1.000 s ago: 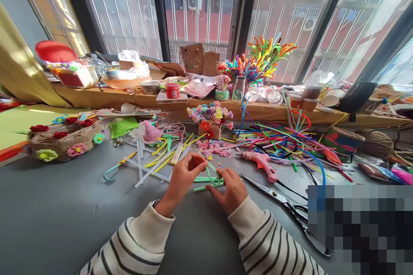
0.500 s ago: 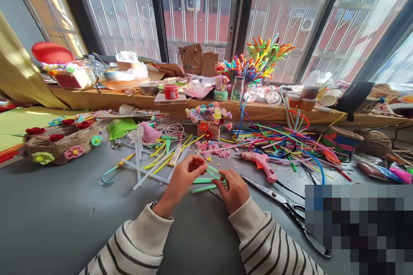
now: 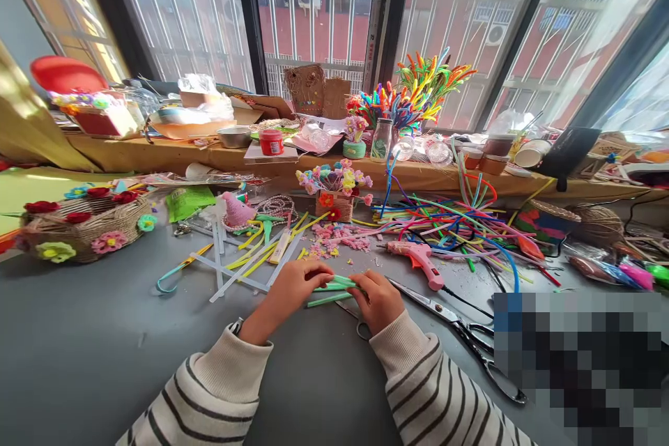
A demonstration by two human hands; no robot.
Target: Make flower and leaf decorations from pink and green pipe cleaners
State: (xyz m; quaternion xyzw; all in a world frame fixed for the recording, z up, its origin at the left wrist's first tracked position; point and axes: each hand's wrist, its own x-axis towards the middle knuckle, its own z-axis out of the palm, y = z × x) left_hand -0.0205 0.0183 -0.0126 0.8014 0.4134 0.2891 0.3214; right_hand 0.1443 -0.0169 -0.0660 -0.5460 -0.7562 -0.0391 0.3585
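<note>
Light green pipe cleaners [image 3: 342, 281] stretch between my two hands over the grey table. My left hand [image 3: 299, 287] pinches them near their left part, thumb and fingers together. On their right part, my right hand [image 3: 377, 298] is closed with its fingertips. Another green piece [image 3: 329, 300] lies just below, its right end near my right hand. Small scissors [image 3: 362, 329] rest partly hidden under my right hand. Large scissors [image 3: 460, 324] lie open to the right, and a pink glue gun [image 3: 415, 258] is behind them.
Clear sticks [image 3: 243, 276] and yellow strips lie left of my hands. A woven flower basket [image 3: 94, 226] stands far left. Behind are a small flower box [image 3: 334, 205], a pile of coloured pipe cleaners [image 3: 444, 223] and a crowded ledge [image 3: 219, 160]. The lower right corner is pixelated.
My hands have come slightly lower and flatter, and the green strand that stood up between them now lies nearly level. More of the small scissors shows. The view has shifted slightly.
</note>
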